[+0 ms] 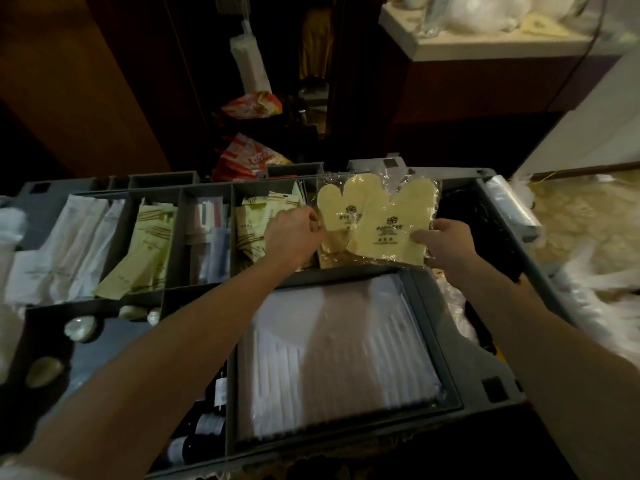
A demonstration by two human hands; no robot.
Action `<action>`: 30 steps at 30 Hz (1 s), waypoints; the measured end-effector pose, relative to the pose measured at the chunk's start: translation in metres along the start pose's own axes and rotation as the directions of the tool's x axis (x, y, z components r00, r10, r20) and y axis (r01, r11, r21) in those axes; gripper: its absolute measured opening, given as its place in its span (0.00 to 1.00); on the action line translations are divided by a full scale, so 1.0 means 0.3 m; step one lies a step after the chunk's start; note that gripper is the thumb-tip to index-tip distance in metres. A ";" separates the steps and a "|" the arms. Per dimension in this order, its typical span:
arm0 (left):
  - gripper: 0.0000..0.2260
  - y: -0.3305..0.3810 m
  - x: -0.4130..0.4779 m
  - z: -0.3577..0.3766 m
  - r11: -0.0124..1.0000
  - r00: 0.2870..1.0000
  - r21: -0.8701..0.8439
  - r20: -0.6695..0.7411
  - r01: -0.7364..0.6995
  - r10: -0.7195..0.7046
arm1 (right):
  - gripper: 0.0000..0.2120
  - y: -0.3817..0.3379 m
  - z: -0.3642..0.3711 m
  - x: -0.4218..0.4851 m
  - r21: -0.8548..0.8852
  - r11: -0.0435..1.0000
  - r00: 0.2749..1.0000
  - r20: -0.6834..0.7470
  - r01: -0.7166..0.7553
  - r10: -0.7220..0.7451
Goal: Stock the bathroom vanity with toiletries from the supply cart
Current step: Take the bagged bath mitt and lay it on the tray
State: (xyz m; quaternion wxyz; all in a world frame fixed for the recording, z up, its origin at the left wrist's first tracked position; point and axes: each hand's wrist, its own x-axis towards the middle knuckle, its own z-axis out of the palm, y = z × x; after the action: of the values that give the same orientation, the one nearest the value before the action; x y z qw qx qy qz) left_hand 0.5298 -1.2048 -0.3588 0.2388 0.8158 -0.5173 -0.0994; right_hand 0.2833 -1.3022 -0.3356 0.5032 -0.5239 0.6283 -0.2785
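Observation:
Two yellow mitt-shaped packets in clear wrap sit over a back compartment of the grey supply cart (495,344). My right hand (446,242) grips the right mitt packet (394,226) by its lower right edge, lifted a little above the tray. My left hand (294,233) pinches the left mitt packet (337,211) at its left edge. Both forearms reach across the cart from the near side.
Compartments to the left hold yellow sachets (147,244), white wrapped packets (74,244) and small boxes. A stack of clear plastic bags (339,351) fills the near tray. Wrapped soaps (81,329) lie at front left. A white counter (485,39) stands at the back right.

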 end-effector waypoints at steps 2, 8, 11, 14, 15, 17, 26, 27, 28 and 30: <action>0.14 0.035 0.024 0.019 0.991 0.999 0.128 0.022 -0.044 0.041 | 0.08 0.019 -0.029 -0.004 -0.027 0.999 0.998 -0.042 -0.039 0.038; 0.26 0.080 0.093 0.065 0.877 0.992 0.472 0.119 -0.095 0.043 | 0.14 0.052 -0.100 -0.020 -0.061 0.988 0.986 -0.096 -0.145 0.138; 0.30 0.084 0.114 0.088 0.880 0.982 0.470 0.189 -0.071 -0.022 | 0.14 0.058 -0.117 -0.041 -0.073 0.975 0.977 -0.066 -0.209 0.205; 0.30 0.088 0.127 0.115 0.932 0.976 0.363 0.200 0.012 -0.090 | 0.15 0.063 -0.125 -0.055 -0.080 0.965 0.967 -0.060 -0.251 0.247; 0.28 0.087 0.129 0.124 0.940 0.980 0.340 0.174 0.030 -0.095 | 0.16 0.061 -0.126 -0.059 -0.068 0.963 0.964 -0.059 -0.261 0.258; 0.23 0.089 0.125 0.134 0.954 0.989 0.294 0.118 0.056 -0.094 | 0.16 0.063 -0.126 -0.057 -0.011 0.955 0.955 -0.043 -0.295 0.295; 0.08 0.110 0.072 0.039 0.934 0.987 -0.325 0.114 0.149 -0.117 | 0.16 0.053 -0.081 -0.039 0.087 0.974 0.976 -0.038 -0.208 0.212; 0.09 0.098 0.068 0.015 0.900 0.979 -0.396 0.152 0.183 -0.133 | 0.15 0.050 -0.070 -0.034 0.070 0.979 0.981 -0.025 -0.192 0.194; 0.09 0.086 0.064 -0.013 0.870 0.969 -0.437 0.196 0.226 -0.153 | 0.15 0.044 -0.058 -0.033 0.059 0.981 0.983 -0.004 -0.184 0.184; 0.09 0.048 0.053 -0.067 0.815 0.927 -0.471 0.315 0.339 -0.204 | 0.13 0.030 -0.029 -0.036 0.032 0.982 0.982 0.055 -0.184 0.182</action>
State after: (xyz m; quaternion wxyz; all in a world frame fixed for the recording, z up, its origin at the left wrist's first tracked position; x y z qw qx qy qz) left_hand 0.5336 -1.2182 -0.3328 0.3650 0.7680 -0.3746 -0.3695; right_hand 0.2712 -1.2909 -0.3369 0.5525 -0.4615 0.6553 -0.2289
